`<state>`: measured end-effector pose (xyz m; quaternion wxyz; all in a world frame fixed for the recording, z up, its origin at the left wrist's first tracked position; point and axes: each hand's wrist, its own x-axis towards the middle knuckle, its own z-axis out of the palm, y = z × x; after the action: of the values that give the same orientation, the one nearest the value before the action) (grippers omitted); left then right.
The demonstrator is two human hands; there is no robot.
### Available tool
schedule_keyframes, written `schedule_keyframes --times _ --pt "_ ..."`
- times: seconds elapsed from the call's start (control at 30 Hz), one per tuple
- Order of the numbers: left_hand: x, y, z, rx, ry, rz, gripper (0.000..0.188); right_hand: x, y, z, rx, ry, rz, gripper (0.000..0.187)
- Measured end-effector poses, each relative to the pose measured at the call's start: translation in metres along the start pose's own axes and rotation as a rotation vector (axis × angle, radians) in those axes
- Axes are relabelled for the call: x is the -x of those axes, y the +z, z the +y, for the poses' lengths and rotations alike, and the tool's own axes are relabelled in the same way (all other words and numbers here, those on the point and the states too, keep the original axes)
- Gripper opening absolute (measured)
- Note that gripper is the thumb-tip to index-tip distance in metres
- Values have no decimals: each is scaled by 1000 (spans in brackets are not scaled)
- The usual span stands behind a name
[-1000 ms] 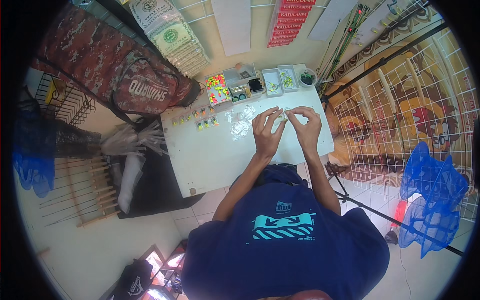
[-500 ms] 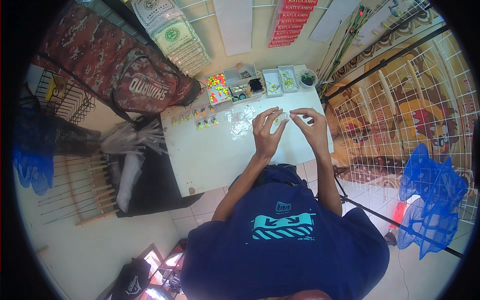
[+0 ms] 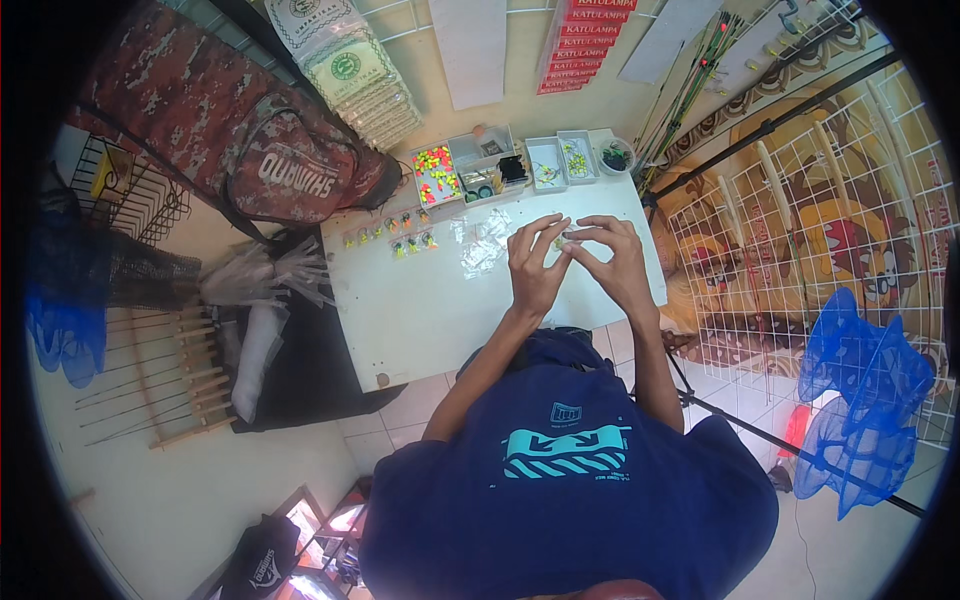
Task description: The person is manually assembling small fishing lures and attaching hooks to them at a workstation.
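**Head view: a tiny piece held between two raised hands**

Head camera, looking steeply down, shows both hands lifted just above the white table (image 3: 440,320), fingertips meeting near its far right part. The left hand (image 3: 535,265) has its fingers curled upward and drawn toward the thumb. The right hand (image 3: 615,262) mirrors it, thumb and forefinger pinched inward. Between the two sets of fingertips sits a small pale item (image 3: 563,238), too small to identify; it appears to touch both hands, so neither is nearer. It lies to the right of the left hand and to the left of the right hand, roughly at the midline of the person's body. Its long axis cannot be told at this size. Whether the grip is firm or only a light touch also cannot be told.

Just left of the hands, clear plastic sachets (image 3: 485,240) lie loose on the table. Further left, a row of small yellow-green floats (image 3: 392,235) runs along the far edge. Beyond the hands stand several open compartment boxes (image 3: 470,170), one filled with bright pink and yellow pieces, well apart from the fingers. A camouflage bag (image 3: 220,130) lies past the table's left corner, and blue nets (image 3: 860,400) hang at the right.
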<state>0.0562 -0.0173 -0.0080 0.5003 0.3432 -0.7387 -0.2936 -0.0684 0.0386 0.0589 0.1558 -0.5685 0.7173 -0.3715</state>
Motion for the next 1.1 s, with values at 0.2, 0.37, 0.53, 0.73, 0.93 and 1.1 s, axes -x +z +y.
schedule_keyframes --times 0.2,0.37,0.53,0.73,0.93,1.1 --pt "0 0 0 3 11 -14 39 -4 -2 0 13 10 -96 24" --pt "-1 -3 -1 13 -20 -11 39 -5 -10 -3 -56 44 -103 23" --pt "-3 -3 3 22 -50 -1 37 -6 -14 -1 -81 80 -73 23" --pt "-3 -2 3 47 -51 -6 39 -7 -10 6 -159 54 -112 24" --pt "-3 -4 3 33 -46 -80 45 -8 -3 12 -196 89 -174 23" --pt "-2 -2 1 92 -109 -91 48 -8 -3 18 -239 116 -160 22"
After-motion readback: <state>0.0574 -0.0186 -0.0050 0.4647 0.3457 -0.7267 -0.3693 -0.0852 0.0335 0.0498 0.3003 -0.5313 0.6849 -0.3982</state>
